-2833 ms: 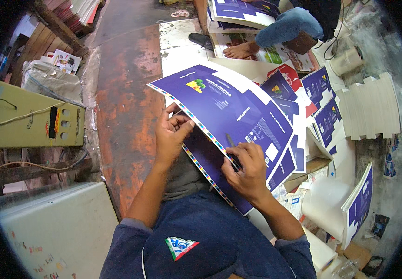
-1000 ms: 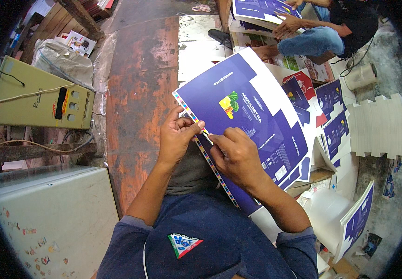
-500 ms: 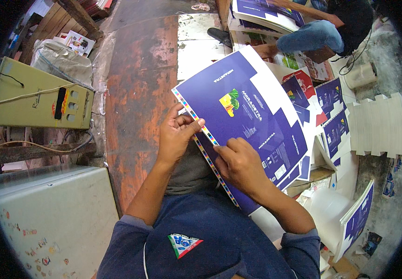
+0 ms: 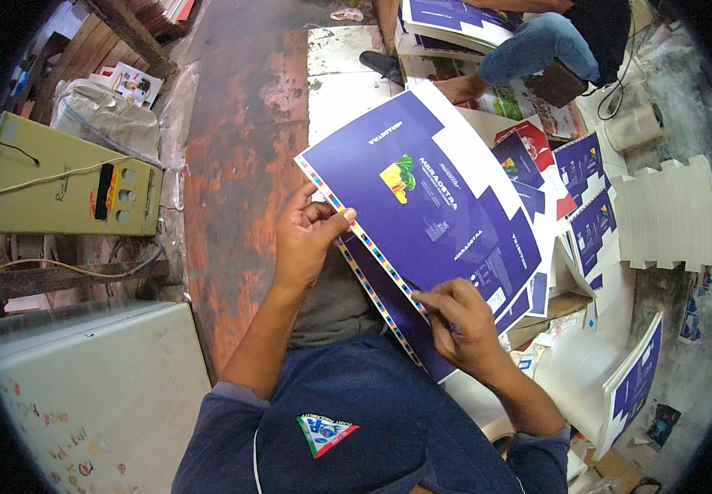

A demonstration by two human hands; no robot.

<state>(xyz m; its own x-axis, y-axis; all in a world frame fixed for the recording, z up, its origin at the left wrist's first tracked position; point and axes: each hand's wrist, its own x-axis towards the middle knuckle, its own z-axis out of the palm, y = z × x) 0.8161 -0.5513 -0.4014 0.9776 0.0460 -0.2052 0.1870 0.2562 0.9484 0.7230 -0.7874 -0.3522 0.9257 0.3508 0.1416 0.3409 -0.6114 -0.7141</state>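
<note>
A large printed sheet point(image 4: 455, 206), purple with white cut-out corners and a vegetable picture, is held tilted over my lap. Along its near-left edge runs a strip of coloured squares. My left hand point(image 4: 306, 239) pinches that edge, thumb on top and fingers beneath. Farther down the same edge is my right hand point(image 4: 464, 323), its index finger stretched to the strip and the others curled; its thumb is hidden, and the sheet edge appears caught there. Below lies a second purple sheet point(image 4: 385, 300) with a similar strip, partly covered by the top one.
At the top right another person's bent leg point(image 4: 541, 53) is beside a stack of purple sheets point(image 4: 446, 16). Right of me stand a white card stack point(image 4: 665, 214) and a leaning purple-faced stack point(image 4: 636, 387). Left are a yellow-green metal box point(image 4: 59, 181) and a white cabinet point(image 4: 109, 370).
My right hand has slid down and right along the strip, and its index finger is straighter. The top sheet's lower edge stands farther from the sheet below. My left hand keeps its pinch.
</note>
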